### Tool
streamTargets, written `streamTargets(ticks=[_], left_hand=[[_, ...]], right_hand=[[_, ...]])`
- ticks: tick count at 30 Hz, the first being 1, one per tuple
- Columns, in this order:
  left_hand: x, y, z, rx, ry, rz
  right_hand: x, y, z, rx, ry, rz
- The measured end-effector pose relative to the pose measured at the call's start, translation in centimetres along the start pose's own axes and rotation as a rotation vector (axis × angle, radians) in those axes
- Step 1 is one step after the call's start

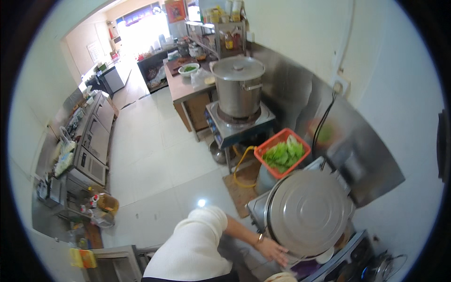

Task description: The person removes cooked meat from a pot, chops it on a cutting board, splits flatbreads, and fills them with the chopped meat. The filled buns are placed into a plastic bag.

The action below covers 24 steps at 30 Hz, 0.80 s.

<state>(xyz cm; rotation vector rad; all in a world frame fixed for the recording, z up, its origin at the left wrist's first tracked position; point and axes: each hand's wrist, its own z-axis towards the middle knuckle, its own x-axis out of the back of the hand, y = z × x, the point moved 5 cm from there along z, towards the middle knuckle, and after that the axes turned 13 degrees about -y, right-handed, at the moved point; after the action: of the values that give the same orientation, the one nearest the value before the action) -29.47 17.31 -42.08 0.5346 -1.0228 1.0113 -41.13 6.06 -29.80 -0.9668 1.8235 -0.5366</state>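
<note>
My left hand (275, 251) reaches in from a white ribbed sleeve, with a bracelet at the wrist. Its fingers are stretched out and slightly apart, close to the lower edge of a large round metal lid (307, 211). I cannot tell whether the fingertips touch the lid's rim. The lid lies on a wide round appliance. Beside the fingers are a small white bowl-like piece (325, 255) and something purple (305, 268), both partly hidden. A cream, ribbed edge (282, 277) shows at the bottom, perhaps my other sleeve; my right hand is out of sight.
Beyond the lid stands an orange basket (258, 151) of leafy greens (284, 155). A tall lidded stockpot (238, 89) sits on a gas stove (223, 129). A yellow hose (239, 171) hangs below. Steel counters (94, 136) run along the left; a worktable (181, 89) stands farther back.
</note>
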Motion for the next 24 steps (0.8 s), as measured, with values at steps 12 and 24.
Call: streamTargets(ticks=[12,24], left_hand=[[10.6,4.0,-18.1,1.023,0.59,-1.832],[41.3,28.0,-60.0,1.606,1.992,-1.25]], right_hand=[[-16.2,9.0,16.8,-0.555,-0.339,-0.213],[-58.7,27.5,37.7,-0.463,-0.601,-0.372]])
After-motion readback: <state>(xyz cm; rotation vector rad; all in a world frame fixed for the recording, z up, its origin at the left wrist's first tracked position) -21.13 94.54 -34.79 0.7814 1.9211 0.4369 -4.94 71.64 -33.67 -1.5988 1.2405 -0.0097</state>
